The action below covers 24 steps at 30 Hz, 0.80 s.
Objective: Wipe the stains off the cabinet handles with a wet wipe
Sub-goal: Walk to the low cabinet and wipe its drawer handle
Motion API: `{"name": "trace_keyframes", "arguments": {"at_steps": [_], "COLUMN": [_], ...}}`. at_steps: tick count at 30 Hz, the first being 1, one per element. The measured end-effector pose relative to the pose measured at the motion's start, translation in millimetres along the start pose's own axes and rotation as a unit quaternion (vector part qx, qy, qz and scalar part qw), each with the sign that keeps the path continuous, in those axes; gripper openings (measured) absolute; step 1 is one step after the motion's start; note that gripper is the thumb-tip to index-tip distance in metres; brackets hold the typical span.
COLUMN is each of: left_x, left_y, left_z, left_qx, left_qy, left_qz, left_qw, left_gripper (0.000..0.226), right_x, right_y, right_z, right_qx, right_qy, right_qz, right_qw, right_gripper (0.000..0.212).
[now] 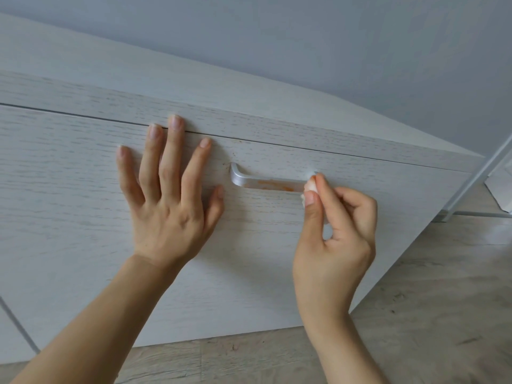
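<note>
Orange stains (277,186) streak the handle (266,184); right hand (332,231) pinches the wipe (309,187) at its three-o'clock end, left hand (169,195) spread flat.

Pale blue-grey wall (304,37); wood-grain floor (429,300).

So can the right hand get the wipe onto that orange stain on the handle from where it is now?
Probably yes. The right hand pinches the wet wipe at the handle's right end, and the orange stain lies just beside it with nothing between. The left hand rests flat on the drawer front, clear of the handle.
</note>
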State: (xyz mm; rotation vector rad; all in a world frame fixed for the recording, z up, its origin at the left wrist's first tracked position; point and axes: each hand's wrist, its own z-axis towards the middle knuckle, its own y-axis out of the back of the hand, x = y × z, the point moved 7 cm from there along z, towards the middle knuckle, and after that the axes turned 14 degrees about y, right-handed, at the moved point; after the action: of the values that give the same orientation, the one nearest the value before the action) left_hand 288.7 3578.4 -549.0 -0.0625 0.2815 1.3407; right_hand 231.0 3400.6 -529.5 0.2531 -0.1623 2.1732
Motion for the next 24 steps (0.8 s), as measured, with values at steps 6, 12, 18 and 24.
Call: {"name": "trace_keyframes", "arguments": {"at_steps": [6,12,18,24], "left_x": [1,0,0,0], "left_y": [-2,-3,-3,-3], "left_z": [-1,-2,-3,-4], "left_qx": [-0.007,-0.027,-0.035,-0.036], "left_qy": [-0.003,-0.007,-0.008,-0.006], "left_qz": [0.004,0.012,0.014,0.011], "left_qw": [1.0,1.0,0.999,0.999], "left_gripper": [0.051,0.052,0.052,0.051], "right_x": [-12,-18,-5,5], "right_y": [4,5,5,-4], "right_z": [3,5,0,4], "right_qx": [-0.008,0.001,0.002,0.017], "right_qy": [-0.019,-0.024,0.008,0.029], "right_qz": [-0.02,0.012,0.025,0.014], "right_qw": [1.0,1.0,1.0,0.999], "right_gripper": [0.021,0.023,0.021,0.018]}}
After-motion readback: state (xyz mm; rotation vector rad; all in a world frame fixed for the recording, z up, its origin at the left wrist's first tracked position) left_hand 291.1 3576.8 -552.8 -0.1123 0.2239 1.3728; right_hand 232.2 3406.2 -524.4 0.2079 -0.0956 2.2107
